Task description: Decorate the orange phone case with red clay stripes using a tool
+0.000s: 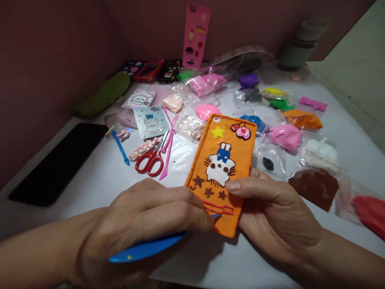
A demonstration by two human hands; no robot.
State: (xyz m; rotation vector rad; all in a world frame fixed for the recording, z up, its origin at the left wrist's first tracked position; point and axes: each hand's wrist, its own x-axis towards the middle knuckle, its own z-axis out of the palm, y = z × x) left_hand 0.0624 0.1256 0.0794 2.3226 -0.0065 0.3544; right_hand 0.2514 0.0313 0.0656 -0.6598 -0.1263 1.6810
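My right hand grips an orange phone case along its right edge, with the thumb lying on its face. A white cat figure with a blue part, a yellow star, brown stars and a pink-and-red piece decorate the case. Closed around a blue modelling tool, my left hand is over the lower left of the case. The tool's thin tip touches or nearly touches the case beside a red clay outline near the bottom. The left fingertips are partly hidden.
Red-handled scissors, pink tools, a blue tool and a black phone lie to the left. Bagged clay in several colours spreads behind and right. A pink case leans on the wall near a bottle.
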